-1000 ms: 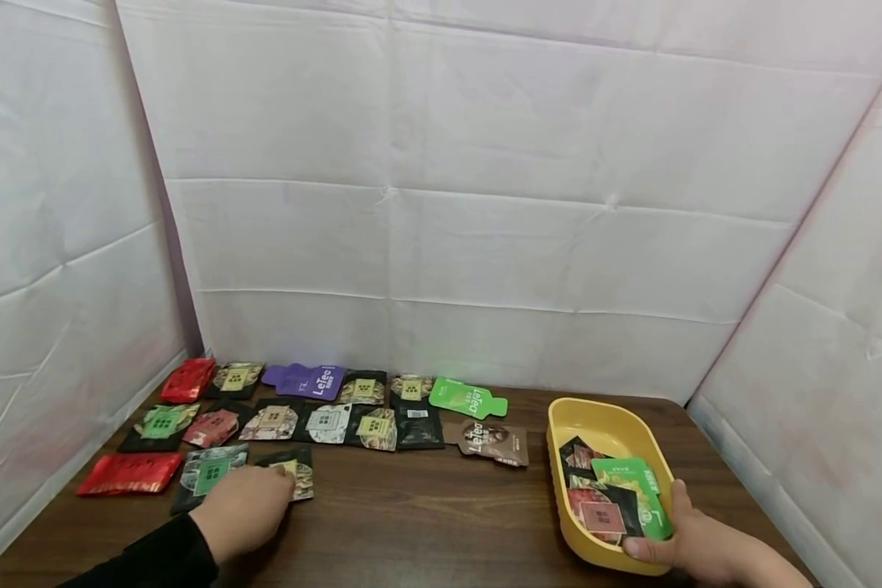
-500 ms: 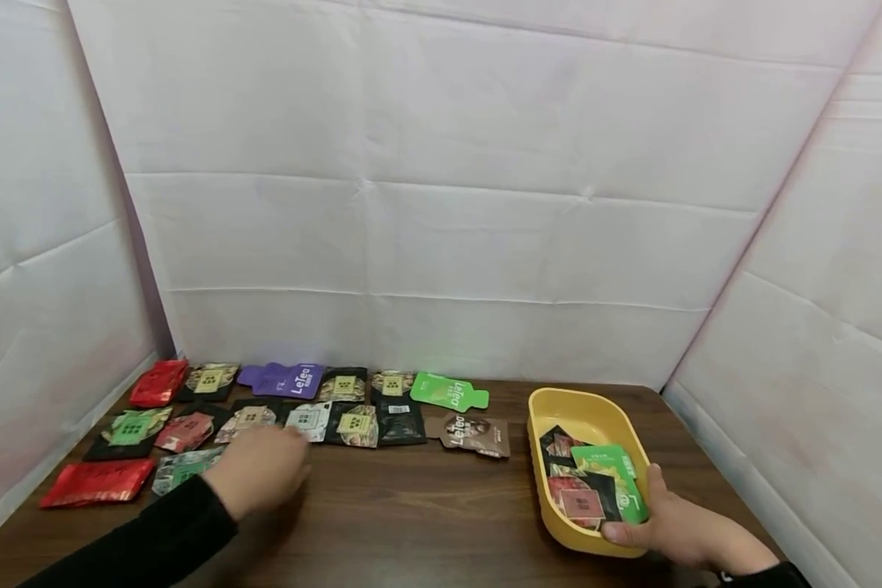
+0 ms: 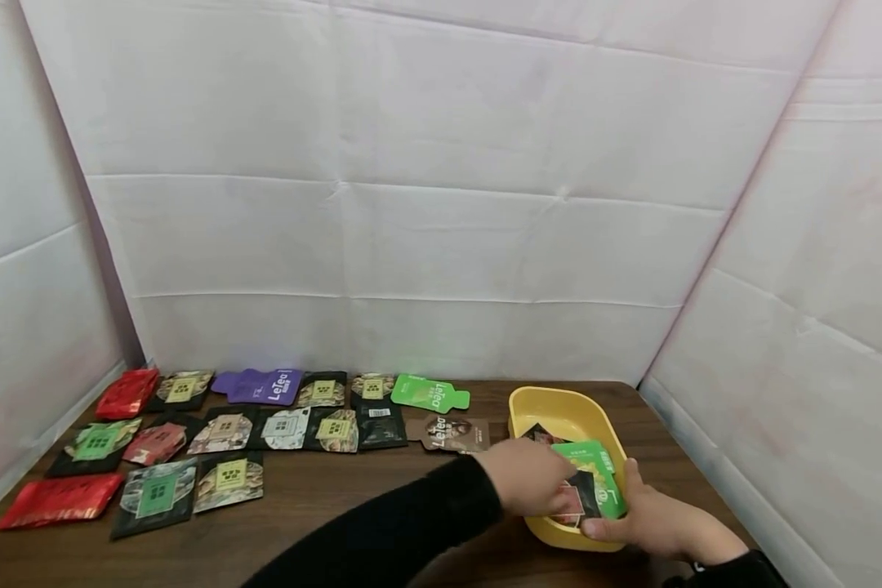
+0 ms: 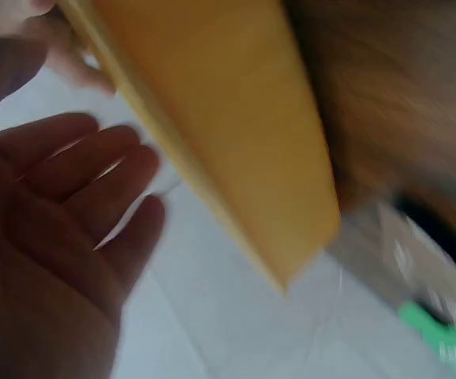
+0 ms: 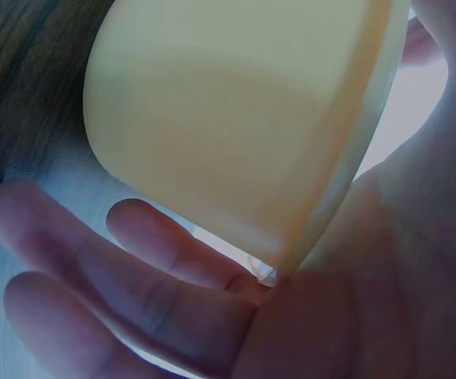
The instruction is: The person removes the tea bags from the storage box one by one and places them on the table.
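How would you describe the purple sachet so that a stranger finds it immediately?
Start at the wooden table and look along the back row of sachets, close to the white wall. The purple sachet lies there, left of the middle, between two dark sachets. It is the only purple one and bears white "LeTea" lettering.

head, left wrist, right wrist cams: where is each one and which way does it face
Head: worn on the head, looking forward and down at the brown table, the sachets and the yellow tray; both forearms show, left hand over the tray, right hand gripping its near rim.
Left wrist: beside the open left hand, facing the tray's outer wall; blurred.
Right wrist: under the right hand, looking up at the tray's underside.
Shared: all three show the yellow tray.
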Available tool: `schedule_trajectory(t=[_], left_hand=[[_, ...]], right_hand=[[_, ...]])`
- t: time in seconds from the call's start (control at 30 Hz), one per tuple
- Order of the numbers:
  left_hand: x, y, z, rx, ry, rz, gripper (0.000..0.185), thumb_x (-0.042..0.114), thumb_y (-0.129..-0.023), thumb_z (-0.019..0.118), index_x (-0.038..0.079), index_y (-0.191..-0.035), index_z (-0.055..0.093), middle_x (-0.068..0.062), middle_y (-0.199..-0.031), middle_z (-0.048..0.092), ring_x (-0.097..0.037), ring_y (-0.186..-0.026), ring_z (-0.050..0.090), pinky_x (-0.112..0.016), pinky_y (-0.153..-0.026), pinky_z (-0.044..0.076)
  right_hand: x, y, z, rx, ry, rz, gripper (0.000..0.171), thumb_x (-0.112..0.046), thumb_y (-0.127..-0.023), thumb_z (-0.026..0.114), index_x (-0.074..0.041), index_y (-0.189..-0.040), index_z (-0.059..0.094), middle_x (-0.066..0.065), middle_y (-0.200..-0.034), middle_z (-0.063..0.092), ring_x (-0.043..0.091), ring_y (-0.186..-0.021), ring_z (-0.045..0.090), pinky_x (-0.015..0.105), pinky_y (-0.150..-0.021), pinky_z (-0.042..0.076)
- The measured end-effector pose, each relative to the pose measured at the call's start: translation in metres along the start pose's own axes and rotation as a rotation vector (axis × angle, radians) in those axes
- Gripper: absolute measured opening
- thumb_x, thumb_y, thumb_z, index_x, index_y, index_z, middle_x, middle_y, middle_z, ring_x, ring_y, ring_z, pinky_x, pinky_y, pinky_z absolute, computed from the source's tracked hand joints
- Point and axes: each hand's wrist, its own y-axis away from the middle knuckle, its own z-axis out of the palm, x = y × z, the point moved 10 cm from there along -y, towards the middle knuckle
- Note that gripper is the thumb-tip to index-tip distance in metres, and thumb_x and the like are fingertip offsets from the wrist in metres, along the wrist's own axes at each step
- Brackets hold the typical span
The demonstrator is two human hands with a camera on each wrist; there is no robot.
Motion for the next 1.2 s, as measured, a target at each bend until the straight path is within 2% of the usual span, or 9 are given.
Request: schedule_trajectory(t=[0.07,0.17,0.43,0.57,0.67,0.8,0.97,1.07,1.2], left_hand=[[0.004,-0.014,0.013,-0.063,0.047,-0.030,0.020,0.036,-0.100,0.058,0.021,-0.088,0.065,0.013,-0.074,0.055,-0.001,-0.070,0.052,-0.016,-0.071,0.042],[0.001,-0.023,0.026,-0.108,0.047,-0.107,0.030,0.029,-0.097,0.064,0.019,-0.069,0.056,0.010,-0.065,0.047,-0.006,-0.059,0.042,-0.019,-0.061,0.035],[-0.010,-0.029,0.032,-0.026,-0.088,-0.228,0.012,0.027,-0.094,0.068,0.024,-0.083,0.072,0.010,-0.091,0.064,-0.005,-0.075,0.054,-0.027,-0.063,0.047],[-0.013,-0.027,0.032,-0.001,-0.070,-0.207,0.019,0.025,-0.098,0.065,0.024,-0.078,0.067,0.010,-0.078,0.060,-0.006,-0.067,0.052,-0.025,-0.061,0.043],[-0.011,-0.018,0.018,0.109,-0.075,-0.136,0.020,0.022,-0.102,0.058,0.024,-0.084,0.066,0.011,-0.071,0.056,-0.004,-0.062,0.050,-0.022,-0.059,0.041],[-0.008,0.023,-0.018,0.329,-0.084,-0.026,0.015,0.014,-0.103,0.053,0.021,-0.103,0.066,0.012,-0.083,0.063,0.000,-0.065,0.052,-0.015,-0.056,0.040],[-0.026,0.113,-0.040,0.500,-0.194,0.007,0.031,0.001,-0.095,0.061,0.011,-0.124,0.066,0.001,-0.116,0.069,-0.009,-0.096,0.066,-0.020,-0.081,0.052],[-0.054,0.168,-0.034,0.508,-0.221,-0.075,0.040,-0.005,-0.088,0.064,0.006,-0.127,0.065,-0.007,-0.123,0.066,-0.019,-0.107,0.066,-0.032,-0.090,0.052],[-0.092,0.221,-0.014,0.382,-0.210,-0.238,0.037,-0.004,-0.088,0.066,0.001,-0.125,0.067,-0.013,-0.122,0.066,-0.026,-0.105,0.066,-0.040,-0.085,0.055]], right_hand=[[-0.003,-0.001,0.003,-0.002,-0.004,-0.010,0.132,-0.055,-0.087,0.071,0.023,-0.138,-0.022,0.056,-0.140,0.005,0.064,-0.134,0.015,0.070,-0.103,0.024],[-0.006,-0.004,0.006,0.002,-0.010,-0.016,0.133,-0.056,-0.087,0.071,0.022,-0.139,-0.022,0.056,-0.141,0.005,0.064,-0.134,0.016,0.069,-0.103,0.025],[-0.009,-0.010,0.007,0.018,-0.020,-0.027,0.133,-0.053,-0.086,0.074,0.022,-0.139,-0.023,0.056,-0.140,0.008,0.061,-0.135,0.020,0.068,-0.104,0.026],[-0.010,-0.011,0.007,0.011,-0.046,-0.041,0.133,-0.050,-0.086,0.075,0.022,-0.139,-0.023,0.056,-0.141,0.008,0.058,-0.135,0.021,0.067,-0.104,0.025],[-0.009,-0.011,0.008,0.006,-0.035,-0.031,0.133,-0.052,-0.086,0.074,0.021,-0.139,-0.024,0.056,-0.141,0.007,0.061,-0.135,0.018,0.068,-0.104,0.025],[-0.008,-0.011,0.010,0.006,-0.034,-0.021,0.133,-0.053,-0.086,0.074,0.022,-0.139,-0.023,0.056,-0.140,0.007,0.063,-0.135,0.016,0.069,-0.104,0.025],[-0.004,-0.010,0.010,0.013,-0.023,0.000,0.134,-0.054,-0.085,0.074,0.023,-0.139,-0.021,0.056,-0.140,0.007,0.062,-0.134,0.017,0.069,-0.103,0.025],[0.001,-0.010,0.006,0.012,-0.015,0.013,0.134,-0.055,-0.085,0.074,0.023,-0.139,-0.021,0.056,-0.140,0.007,0.062,-0.134,0.017,0.069,-0.103,0.025],[0.007,-0.008,0.002,0.011,-0.009,0.022,0.134,-0.055,-0.086,0.073,0.024,-0.137,-0.022,0.058,-0.138,0.007,0.063,-0.134,0.017,0.070,-0.103,0.024]])
